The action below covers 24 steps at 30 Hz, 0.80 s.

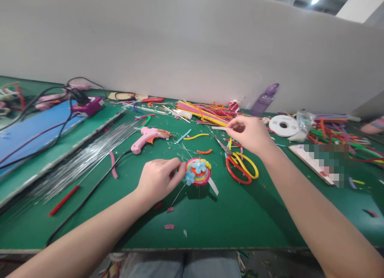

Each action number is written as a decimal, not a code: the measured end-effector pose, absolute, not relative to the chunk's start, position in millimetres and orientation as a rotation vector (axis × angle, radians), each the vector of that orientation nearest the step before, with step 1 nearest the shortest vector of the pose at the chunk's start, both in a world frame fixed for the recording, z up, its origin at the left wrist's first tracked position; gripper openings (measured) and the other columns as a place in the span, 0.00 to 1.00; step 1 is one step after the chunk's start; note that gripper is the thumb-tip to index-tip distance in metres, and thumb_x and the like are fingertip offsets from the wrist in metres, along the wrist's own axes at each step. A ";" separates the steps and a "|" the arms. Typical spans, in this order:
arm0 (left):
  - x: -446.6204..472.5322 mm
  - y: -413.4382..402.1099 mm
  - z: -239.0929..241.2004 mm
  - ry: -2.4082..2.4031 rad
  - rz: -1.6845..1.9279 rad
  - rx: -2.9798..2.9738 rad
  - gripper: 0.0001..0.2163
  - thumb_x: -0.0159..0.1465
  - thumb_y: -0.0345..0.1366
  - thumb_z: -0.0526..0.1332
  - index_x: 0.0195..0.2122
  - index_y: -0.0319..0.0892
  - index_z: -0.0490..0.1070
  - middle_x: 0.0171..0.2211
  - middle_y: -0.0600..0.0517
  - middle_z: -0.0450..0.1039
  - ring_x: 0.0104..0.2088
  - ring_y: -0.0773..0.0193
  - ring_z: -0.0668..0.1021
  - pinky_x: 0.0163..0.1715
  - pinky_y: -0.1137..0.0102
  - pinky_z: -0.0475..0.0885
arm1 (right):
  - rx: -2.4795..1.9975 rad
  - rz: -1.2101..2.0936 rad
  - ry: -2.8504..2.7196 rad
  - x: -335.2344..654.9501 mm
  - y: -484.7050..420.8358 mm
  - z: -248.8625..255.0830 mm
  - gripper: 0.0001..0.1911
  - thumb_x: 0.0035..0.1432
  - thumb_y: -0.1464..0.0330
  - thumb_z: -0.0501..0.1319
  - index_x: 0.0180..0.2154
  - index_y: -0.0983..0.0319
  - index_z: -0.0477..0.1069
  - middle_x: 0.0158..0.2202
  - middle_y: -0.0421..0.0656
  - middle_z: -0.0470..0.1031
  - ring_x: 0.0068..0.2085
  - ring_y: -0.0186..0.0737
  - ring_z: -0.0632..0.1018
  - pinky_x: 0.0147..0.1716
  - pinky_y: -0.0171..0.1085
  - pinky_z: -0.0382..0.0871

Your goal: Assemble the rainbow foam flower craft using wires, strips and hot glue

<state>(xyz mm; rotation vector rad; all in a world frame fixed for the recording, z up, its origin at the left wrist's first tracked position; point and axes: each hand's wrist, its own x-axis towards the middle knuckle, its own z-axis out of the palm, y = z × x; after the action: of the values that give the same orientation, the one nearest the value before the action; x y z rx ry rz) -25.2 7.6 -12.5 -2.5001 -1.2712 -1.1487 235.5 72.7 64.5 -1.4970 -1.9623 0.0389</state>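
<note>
Near the middle of the table, my left hand (162, 176) is closed, pinching the left edge of a round coiled craft piece (200, 178). This piece has a pink, yellow and orange swirl with light blue flowers, and a white ribbon tail (213, 187) sticks out at its lower right. Farther out, my right hand (247, 132) has thumb and fingers pinched on a pale narrow strip (220, 128) that points left. Just below that hand lie scissors (240, 164) with red and yellow handles. A pink glue gun (150, 138) rests beyond my left hand.
Thin clear rods (93, 158) and a red stick (64, 200) lie left, beside the glue gun's black cord (90, 198). Fuzzy craft stems (204, 112) are piled at the back. Toward the right are a purple bottle (264, 100), a white spool (283, 126) and more coloured stems.
</note>
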 end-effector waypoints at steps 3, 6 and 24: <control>-24.6 6.1 -11.2 -1.265 -1.156 -2.519 0.17 0.65 0.35 0.55 0.18 0.40 0.61 0.13 0.59 0.54 0.15 0.73 0.59 0.19 0.74 0.53 | -1.270 -0.191 -1.981 229.3 41.0 65.7 0.03 0.51 0.74 0.64 0.29 0.61 0.73 0.26 0.39 0.78 0.27 0.35 0.77 0.28 0.34 0.71; -24.4 4.5 -9.6 -1.240 -1.176 -2.553 0.17 0.65 0.36 0.55 0.18 0.40 0.61 0.13 0.59 0.54 0.16 0.73 0.59 0.19 0.74 0.53 | -0.893 -0.456 -2.091 223.6 20.3 59.8 0.03 0.55 0.75 0.63 0.32 0.62 0.73 0.30 0.42 0.79 0.33 0.37 0.78 0.35 0.36 0.73; -25.8 3.1 -6.7 -1.110 -1.222 -2.610 0.18 0.64 0.34 0.56 0.16 0.41 0.60 0.13 0.59 0.53 0.16 0.72 0.57 0.18 0.73 0.54 | -0.990 0.826 -1.438 211.7 29.8 51.1 0.14 0.58 0.62 0.58 0.22 0.58 0.62 0.17 0.34 0.57 0.19 0.31 0.65 0.19 0.34 0.64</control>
<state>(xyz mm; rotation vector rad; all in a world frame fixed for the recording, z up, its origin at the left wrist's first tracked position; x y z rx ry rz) -25.8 3.1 -6.7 -2.6103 -1.1102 -1.2215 211.7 29.8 51.1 -0.9900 -1.4384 0.8265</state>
